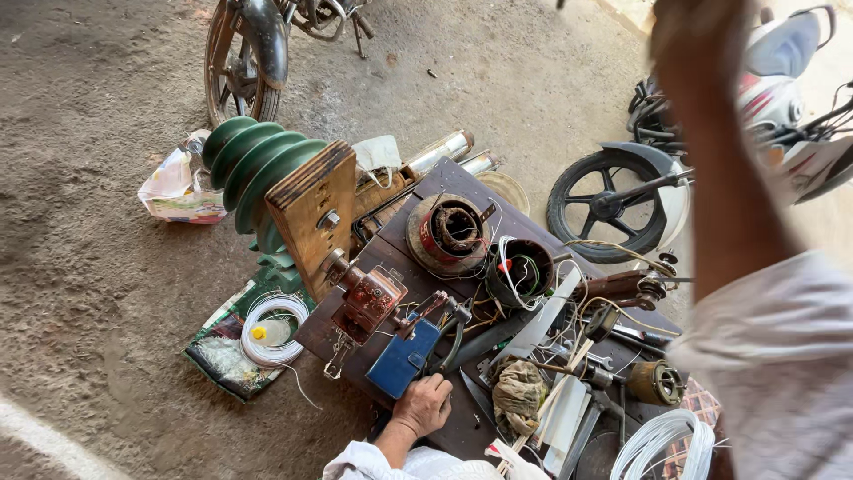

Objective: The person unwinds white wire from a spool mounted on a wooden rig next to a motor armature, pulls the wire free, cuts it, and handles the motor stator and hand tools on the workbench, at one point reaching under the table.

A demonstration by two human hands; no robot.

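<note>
Left hand [425, 404] sits closed-fisted on the near edge of the cluttered workbench [449, 427], just below the blue case [402, 358], while the right arm [724, 169] is lifted, its hand out of view so can't tell its grip; I'd brace that fist firmly.

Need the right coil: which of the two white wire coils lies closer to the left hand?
The coil on the ground left of the table, resting on a printed bag, is closer to the left hand. The other coil sits at bottom right.
</note>
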